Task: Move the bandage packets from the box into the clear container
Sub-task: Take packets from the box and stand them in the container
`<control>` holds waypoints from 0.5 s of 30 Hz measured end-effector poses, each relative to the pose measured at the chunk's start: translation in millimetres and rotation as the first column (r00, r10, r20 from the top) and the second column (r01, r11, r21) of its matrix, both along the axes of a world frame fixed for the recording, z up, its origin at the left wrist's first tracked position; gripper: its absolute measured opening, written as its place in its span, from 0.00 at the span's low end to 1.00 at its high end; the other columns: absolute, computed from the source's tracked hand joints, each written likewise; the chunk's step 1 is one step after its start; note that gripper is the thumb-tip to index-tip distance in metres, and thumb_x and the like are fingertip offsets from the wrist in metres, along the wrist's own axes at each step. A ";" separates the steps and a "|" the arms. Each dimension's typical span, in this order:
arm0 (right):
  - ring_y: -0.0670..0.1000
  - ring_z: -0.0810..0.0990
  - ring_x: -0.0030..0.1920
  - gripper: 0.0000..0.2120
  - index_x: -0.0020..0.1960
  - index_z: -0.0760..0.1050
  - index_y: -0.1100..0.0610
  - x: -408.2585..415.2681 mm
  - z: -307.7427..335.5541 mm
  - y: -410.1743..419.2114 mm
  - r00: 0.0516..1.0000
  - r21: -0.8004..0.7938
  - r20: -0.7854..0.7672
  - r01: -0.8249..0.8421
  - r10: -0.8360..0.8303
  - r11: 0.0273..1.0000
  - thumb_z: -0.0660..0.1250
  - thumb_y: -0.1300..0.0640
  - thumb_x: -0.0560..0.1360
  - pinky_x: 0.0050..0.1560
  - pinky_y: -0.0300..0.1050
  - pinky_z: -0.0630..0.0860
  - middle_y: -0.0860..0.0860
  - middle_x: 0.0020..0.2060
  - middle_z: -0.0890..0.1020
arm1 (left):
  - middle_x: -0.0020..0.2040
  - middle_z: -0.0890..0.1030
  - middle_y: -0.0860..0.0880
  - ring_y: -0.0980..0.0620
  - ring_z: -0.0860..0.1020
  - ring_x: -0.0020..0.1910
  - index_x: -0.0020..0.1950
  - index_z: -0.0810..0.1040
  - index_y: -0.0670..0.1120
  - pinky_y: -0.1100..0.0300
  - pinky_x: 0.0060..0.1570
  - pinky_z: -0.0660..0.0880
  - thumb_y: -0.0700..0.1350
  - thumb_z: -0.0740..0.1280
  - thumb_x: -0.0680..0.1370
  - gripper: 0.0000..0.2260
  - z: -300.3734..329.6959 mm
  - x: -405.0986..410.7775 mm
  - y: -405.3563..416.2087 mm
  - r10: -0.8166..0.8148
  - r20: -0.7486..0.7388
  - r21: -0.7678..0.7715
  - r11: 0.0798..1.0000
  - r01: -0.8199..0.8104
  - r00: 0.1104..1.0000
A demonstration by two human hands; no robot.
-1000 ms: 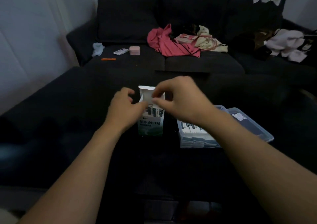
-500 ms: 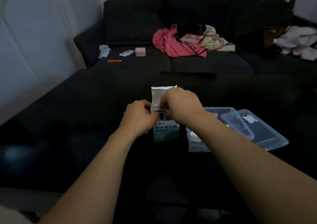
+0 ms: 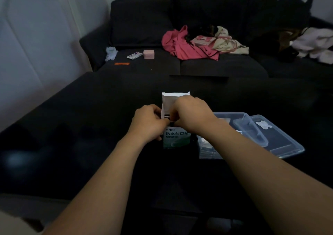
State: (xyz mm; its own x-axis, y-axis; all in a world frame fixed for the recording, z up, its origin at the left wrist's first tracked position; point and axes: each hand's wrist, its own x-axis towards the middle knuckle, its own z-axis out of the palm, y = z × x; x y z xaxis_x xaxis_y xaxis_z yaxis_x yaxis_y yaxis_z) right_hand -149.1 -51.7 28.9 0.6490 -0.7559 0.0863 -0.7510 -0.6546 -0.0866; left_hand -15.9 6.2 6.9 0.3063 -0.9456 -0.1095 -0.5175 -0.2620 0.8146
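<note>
Head view: dim room, dark table [image 3: 90, 126].
Box [image 3: 175, 137]: upright, flap raised, just left of clear container [image 3: 239, 126].
Left hand [image 3: 149, 123]: curled, gripping box side.
Right hand [image 3: 191, 115]: fingers in box mouth; grasp cannot be told.

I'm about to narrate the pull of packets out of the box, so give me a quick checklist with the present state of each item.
1. Box upright, top flap open: ok.
2. Left hand grips the box's side: ok.
3. Right hand has its fingers at the box opening: ok; whether they pinch packets: cannot tell.
4. Clear container uncovered, beside the box: ok.
5. Lid lies off, against the container's far side: ok.
6. Room left in the container: cannot tell, the right forearm covers part.
</note>
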 end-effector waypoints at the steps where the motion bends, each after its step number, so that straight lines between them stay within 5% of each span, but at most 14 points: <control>1: 0.54 0.81 0.47 0.06 0.50 0.85 0.48 -0.1 0.8 -0.3 1.000 0.006 -0.017 -0.009 0.009 1.000 0.71 0.56 0.75 0.47 0.48 0.80 0.52 0.50 0.81 | 0.40 0.84 0.49 0.50 0.86 0.38 0.60 0.77 0.48 0.49 0.44 0.85 0.44 0.73 0.78 0.12 0.3 -0.5 0.2 -0.004 0.002 0.005 1.000 0.004 1.000; 12: 0.56 0.80 0.45 0.09 0.55 0.81 0.52 -0.9 6.5 3.6 0.991 -0.193 -0.133 -0.048 0.022 0.980 0.67 0.60 0.77 0.41 0.48 0.73 0.54 0.50 0.80 | 0.43 0.83 0.49 0.51 0.85 0.35 0.62 0.76 0.49 0.52 0.37 0.85 0.44 0.68 0.81 0.10 -3.0 -4.3 -2.6 0.020 0.124 -0.052 0.999 -0.014 0.992; 15: 0.53 0.75 0.41 0.07 0.54 0.81 0.54 1.1 4.2 4.3 0.989 -0.161 -0.147 -0.055 0.031 0.985 0.66 0.58 0.78 0.40 0.48 0.72 0.52 0.43 0.76 | 0.51 0.83 0.46 0.50 0.85 0.35 0.64 0.75 0.48 0.55 0.34 0.83 0.46 0.62 0.83 0.11 -5.0 -5.1 -2.9 0.016 0.134 -0.050 0.999 -0.009 0.991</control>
State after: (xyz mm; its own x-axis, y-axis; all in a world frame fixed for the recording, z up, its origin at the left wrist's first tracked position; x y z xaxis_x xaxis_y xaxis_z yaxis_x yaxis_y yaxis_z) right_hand -148.0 -47.4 33.1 0.6954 -0.7100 0.1111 -0.7185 -0.6831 0.1312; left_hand -20.9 3.3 1.9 0.3271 -0.9448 -0.0203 -0.6196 -0.2307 0.7502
